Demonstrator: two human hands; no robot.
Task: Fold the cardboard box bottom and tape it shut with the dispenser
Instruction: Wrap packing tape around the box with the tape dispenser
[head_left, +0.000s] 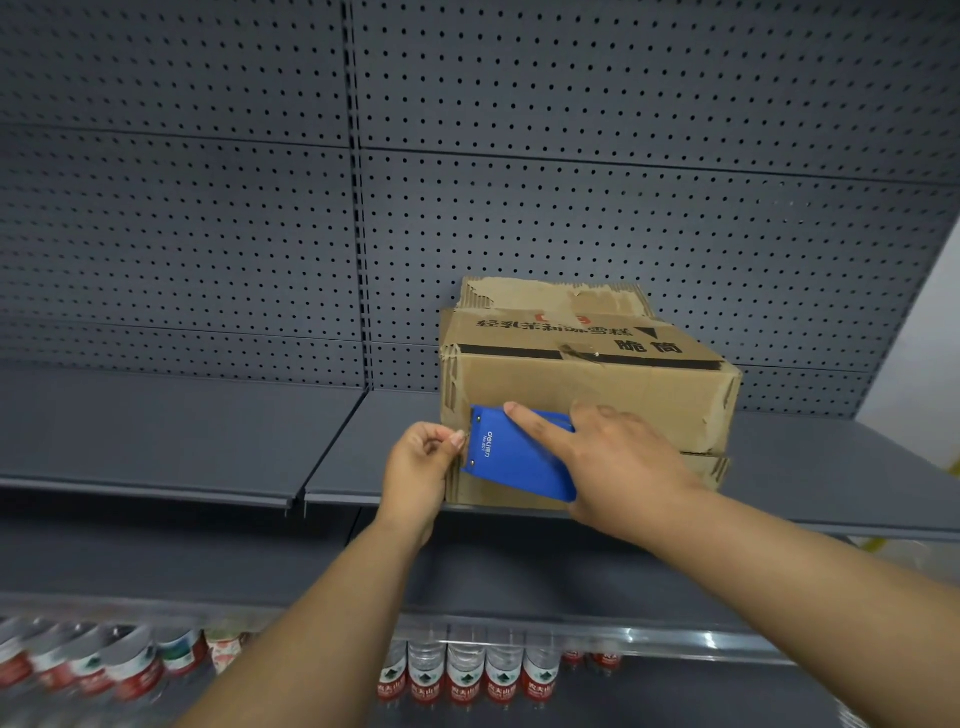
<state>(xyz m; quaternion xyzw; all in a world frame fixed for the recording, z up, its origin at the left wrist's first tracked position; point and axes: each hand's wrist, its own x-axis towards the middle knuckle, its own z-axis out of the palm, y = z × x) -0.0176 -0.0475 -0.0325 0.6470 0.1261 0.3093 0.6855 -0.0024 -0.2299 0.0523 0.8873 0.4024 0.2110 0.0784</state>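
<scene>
In the head view, your cardboard box (587, 395) sits right of centre in the frame, resting on a grey metal shelf (182, 415) and backed by a grey pegboard wall (208, 182). The box is worn, with torn corrugated edges along its top and left corner, black printed characters and a dark band across the upper face.

Your right hand (618, 457) comes in from the lower right and is clasped around a blue tape dispenser (514, 457), index finger stretched along its top. The dispenser is pressed flat against the box's near face, close to the left corner, its front end pointing toward the left of the frame.

Your left hand (421, 467) comes in from the bottom centre and sits just at the box's left corner, fingers curled in with thumb and fingertips pinched together right at the dispenser's front end. What it pinches is too small to make out.

Along the bottom of the frame, a lower shelf holds a row of water bottles (467, 675) with red labels.
</scene>
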